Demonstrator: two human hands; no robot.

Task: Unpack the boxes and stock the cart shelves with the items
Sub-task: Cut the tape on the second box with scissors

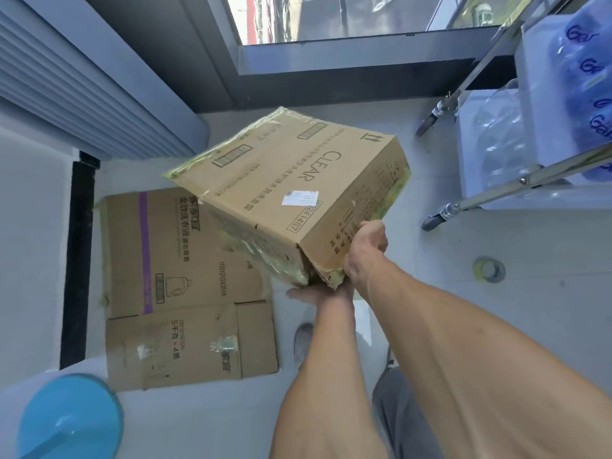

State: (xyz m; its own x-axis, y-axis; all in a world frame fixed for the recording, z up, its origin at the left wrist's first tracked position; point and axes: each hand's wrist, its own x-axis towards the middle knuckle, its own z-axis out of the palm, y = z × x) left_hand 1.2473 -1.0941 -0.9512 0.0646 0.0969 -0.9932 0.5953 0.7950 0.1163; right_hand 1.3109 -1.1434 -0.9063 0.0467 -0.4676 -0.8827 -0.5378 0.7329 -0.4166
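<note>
While the CLEAR box (298, 193) hangs tilted at frame centre, the right hand (364, 253) clamps its near corner and the left hand (314, 291) props it flat-fingered from below. Better to lower it beside the flattened box (185, 293) near the cart (496, 193), then open it.

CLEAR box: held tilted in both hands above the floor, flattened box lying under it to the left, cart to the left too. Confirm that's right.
One thing is wrong: the cart stands to the right, not the left, as the head view shows. The rest holds: the CLEAR box is tilted, with the right hand on its near end and the left hand under its corner, and the flattened box lies on the floor lower left.
</note>
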